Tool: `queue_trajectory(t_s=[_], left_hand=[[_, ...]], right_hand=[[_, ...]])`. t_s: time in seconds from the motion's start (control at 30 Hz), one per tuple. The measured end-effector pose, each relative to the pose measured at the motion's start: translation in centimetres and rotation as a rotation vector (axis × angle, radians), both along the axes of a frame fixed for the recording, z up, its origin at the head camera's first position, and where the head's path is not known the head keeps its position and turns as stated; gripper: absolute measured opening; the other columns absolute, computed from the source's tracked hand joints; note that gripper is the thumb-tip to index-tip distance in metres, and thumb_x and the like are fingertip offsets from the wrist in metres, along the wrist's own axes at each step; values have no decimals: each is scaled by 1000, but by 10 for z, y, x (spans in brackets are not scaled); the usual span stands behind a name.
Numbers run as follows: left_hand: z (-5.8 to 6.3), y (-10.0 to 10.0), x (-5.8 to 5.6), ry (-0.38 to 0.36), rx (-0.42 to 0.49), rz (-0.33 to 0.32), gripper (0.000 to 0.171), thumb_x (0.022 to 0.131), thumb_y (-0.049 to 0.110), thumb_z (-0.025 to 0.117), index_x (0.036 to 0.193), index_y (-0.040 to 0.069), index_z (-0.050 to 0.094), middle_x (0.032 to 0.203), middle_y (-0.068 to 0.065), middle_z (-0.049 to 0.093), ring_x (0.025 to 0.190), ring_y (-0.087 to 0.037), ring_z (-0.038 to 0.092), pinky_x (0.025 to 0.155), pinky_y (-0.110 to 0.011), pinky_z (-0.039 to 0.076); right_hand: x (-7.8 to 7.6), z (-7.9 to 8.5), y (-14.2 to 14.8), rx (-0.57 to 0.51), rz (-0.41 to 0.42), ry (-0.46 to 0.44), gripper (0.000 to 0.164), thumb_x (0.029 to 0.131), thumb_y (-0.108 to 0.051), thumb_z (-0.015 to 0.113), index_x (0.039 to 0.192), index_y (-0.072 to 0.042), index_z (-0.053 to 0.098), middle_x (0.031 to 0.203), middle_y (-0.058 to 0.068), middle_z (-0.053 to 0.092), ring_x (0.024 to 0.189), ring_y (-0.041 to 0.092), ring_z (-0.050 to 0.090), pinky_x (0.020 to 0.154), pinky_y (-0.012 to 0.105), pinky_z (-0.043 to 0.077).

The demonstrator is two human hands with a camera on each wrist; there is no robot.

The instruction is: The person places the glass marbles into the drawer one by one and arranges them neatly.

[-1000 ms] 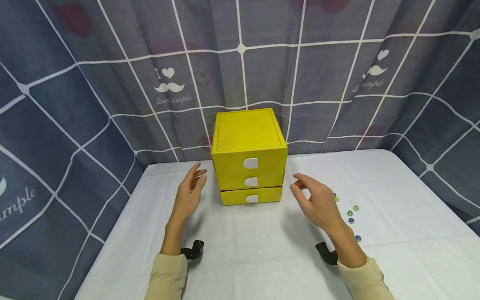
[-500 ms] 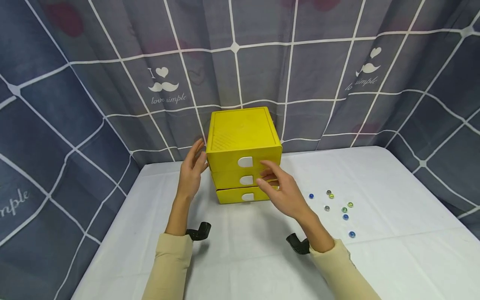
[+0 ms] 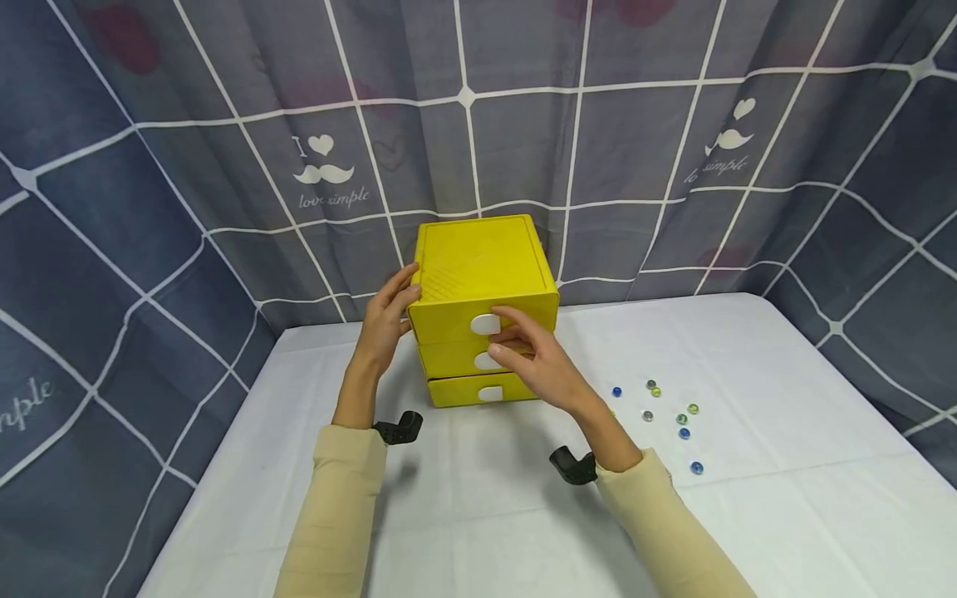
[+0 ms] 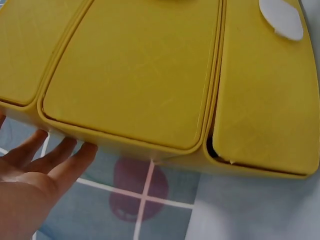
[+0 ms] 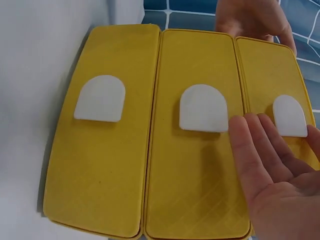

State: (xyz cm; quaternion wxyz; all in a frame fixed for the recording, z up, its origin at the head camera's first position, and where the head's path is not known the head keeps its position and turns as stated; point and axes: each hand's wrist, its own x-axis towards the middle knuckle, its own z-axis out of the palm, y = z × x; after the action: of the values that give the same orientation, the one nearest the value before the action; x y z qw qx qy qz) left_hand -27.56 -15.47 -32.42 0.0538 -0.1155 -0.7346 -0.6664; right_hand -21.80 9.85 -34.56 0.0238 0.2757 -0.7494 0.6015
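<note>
A yellow unit of stacked drawers (image 3: pixel 478 257) stands in the middle of the table. Its top handle (image 3: pixel 484 324), middle handle (image 3: pixel 487 360) and bottom handle (image 3: pixel 490 394) are white tabs. My left hand (image 3: pixel 380 328) lies along the unit's left side, fingers extended against it near the upper corner. In front of the drawers is my right hand (image 3: pixel 540 361), its fingers loosely bent. Its index fingertip is close to the top handle; whether it touches is unclear. In the right wrist view, the right thumb (image 5: pixel 245 145) is near the middle handle. Nothing is held in either hand.
Several glass marbles, among them a blue marble (image 3: pixel 697 468) and a green one, lie on the white tablecloth (image 3: pixel 777 399) to the right. A grey checked curtain (image 3: pixel 523 141) hangs behind and at both sides. A narrow gap shows along the bottom drawer (image 4: pixel 265 110).
My left hand has moved forward onto the unit's left side. The right hand has moved left from beside the unit to in front of the handles. The view has shifted slightly.
</note>
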Motion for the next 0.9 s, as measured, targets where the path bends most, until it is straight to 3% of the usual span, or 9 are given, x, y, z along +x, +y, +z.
queue_trajectory(t_s=[0.2,0.53,0.9], left_hand=[[0,-2,-1,-10,-1,-4,53,101,37,53,151,24,42,155,-6,36,134,-24,43,104,-53,39],[0,-2,-2,2,-4,4,52,101,36,52,151,24,43,154,-9,36,134,-26,43,104,-54,39],[-1,-1,-2,3,-35,24,53,101,38,51,151,26,42,154,-7,38,132,-26,46,103,-51,41]], right_hand=[[-2,3,-2,-26,13,-33,49,98,-17,59,144,-9,46,118,19,62,106,33,61,88,40,50],[1,5,-6,2,1,18,46,96,-15,63,140,-9,50,114,17,62,102,26,61,88,40,51],[23,7,0,54,16,-1,44,96,-17,63,137,-11,50,116,19,63,103,21,62,94,41,48]])
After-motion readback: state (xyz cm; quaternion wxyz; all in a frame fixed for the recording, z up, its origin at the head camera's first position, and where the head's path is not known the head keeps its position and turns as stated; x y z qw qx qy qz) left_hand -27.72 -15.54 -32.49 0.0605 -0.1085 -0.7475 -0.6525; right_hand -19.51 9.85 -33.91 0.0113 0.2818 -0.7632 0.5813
